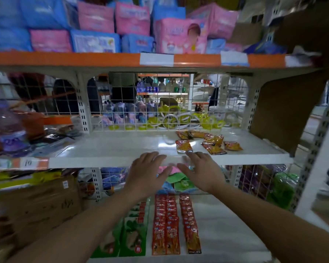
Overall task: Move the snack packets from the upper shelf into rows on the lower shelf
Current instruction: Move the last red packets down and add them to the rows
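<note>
Several small orange-yellow snack packets [209, 142] lie scattered on the right part of the white upper shelf [122, 147]. The nearest packet [183, 146] lies just beyond my right hand [201, 171], whose fingers are spread and hold nothing. My left hand [147, 171] is raised beside it at the shelf's front edge, fingers straight and empty. On the lower shelf [226, 234], red snack packets [169, 223] lie in three rows running away from me, with green packets [131, 236] to their left.
A wire grid [141, 105] backs the upper shelf. Brown cardboard [285, 111] stands at its right end. Bottles and clutter [11, 130] crowd the left. A cardboard box [40, 205] sits lower left. Pink and blue packs [122, 31] fill the top shelf.
</note>
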The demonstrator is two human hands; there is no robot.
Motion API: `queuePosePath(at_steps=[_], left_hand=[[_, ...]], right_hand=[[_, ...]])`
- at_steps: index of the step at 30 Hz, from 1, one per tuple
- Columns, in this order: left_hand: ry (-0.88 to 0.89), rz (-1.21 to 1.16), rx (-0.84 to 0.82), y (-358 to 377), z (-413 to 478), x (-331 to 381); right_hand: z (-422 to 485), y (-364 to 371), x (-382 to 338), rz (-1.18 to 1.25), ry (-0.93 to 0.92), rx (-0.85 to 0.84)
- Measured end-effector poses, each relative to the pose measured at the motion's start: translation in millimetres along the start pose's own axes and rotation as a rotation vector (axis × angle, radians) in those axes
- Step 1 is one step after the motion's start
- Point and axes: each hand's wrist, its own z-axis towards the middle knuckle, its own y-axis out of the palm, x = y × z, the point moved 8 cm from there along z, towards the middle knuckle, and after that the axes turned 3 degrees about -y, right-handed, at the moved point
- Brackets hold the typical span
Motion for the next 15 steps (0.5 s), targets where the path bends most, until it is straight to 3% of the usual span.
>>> queuePosePath(at_steps=[15], left_hand=[[-0.068,-0.053,0.005,12.5,92.5,18.4]], right_hand=[[68.8,-23.1,67.5,-0.016,0.119,0.025]])
